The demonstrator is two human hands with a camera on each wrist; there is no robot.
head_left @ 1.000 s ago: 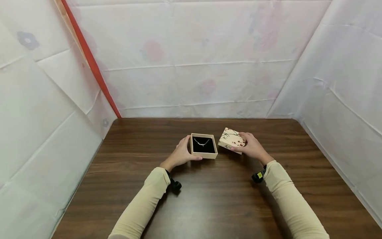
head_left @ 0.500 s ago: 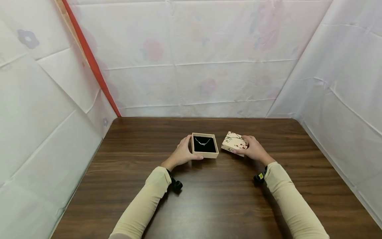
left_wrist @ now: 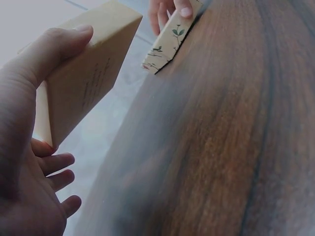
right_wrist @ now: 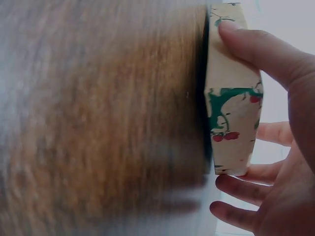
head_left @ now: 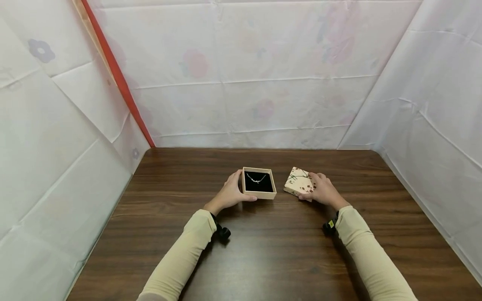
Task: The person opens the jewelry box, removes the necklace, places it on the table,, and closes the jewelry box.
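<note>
My left hand [head_left: 227,193] is clamped on the open box [head_left: 260,195] by its outer walls, I'd judge to leave the mouth uncovered; its printed underside [left_wrist: 83,88] shows, so it's off the table [head_left: 256,263]. Inside, a necklace [head_left: 257,181] lies on a black pad [head_left: 265,187]. My right hand [head_left: 324,191] grips the patterned lid [head_left: 298,181] by its edges, likely the surest hold. The lid is near the box, apart, on or just above the table; I cannot tell which.

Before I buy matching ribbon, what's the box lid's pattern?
Green sprigs and red spots on the cream box lid; clearest in the right wrist view.
</note>
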